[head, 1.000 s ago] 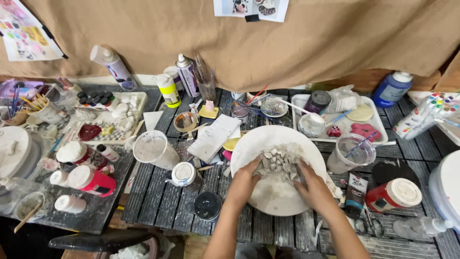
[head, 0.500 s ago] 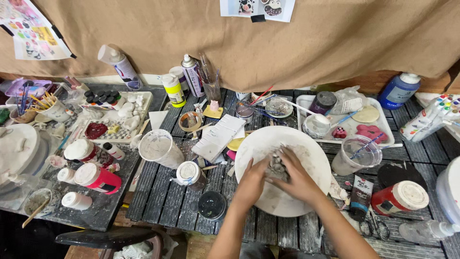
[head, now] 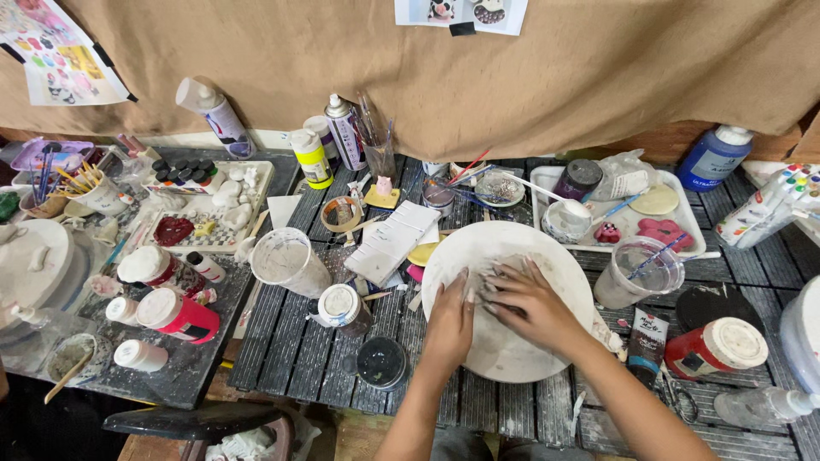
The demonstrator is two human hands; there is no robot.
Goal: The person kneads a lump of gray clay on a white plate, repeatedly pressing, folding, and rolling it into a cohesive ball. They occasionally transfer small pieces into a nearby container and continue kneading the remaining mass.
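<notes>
Head view, looking down on a cluttered dark slatted bench (head: 290, 358). At centre right of the frame, a round white plate (head: 559, 273) lying flat on the slats, with a small heap of pale grey clay pieces (head: 504, 266) in its middle. Left hand (head: 450, 318) palm down on the plate's left part, fingers stretched flat and pointing toward the top of the frame, fingertips just beside the heap; grasping nothing, simply pressed open. Right hand (head: 528, 300) also palm down, fingers spread and laid over the heap, covering most of it; impossible to tell whether any piece is pinched beneath the fingers. Both forearms entering from the bottom edge, thumbs close together, hands nearly touching. Just left of the plate, a stack of white tiles (head: 391, 243) set at a slant, and further left a clear plastic cup (head: 286, 260) tipped on its side. Below the cup, a small jar with a white lid (head: 342, 307), and near the bottom centre a round black lid (head: 381, 363). At lower left, a red bottle with a white cap (head: 179, 316) lying on its side. At upper right, a white tray (head: 683, 218) holding pink and cream shapes, with a blue bottle (head: 713, 158) behind it. At right of the plate, a clear cup of water (head: 636, 273), and lower right a red tub with a white lid (head: 716, 348). Brown cloth (head: 598, 77) hanging across the top of the frame.
</notes>
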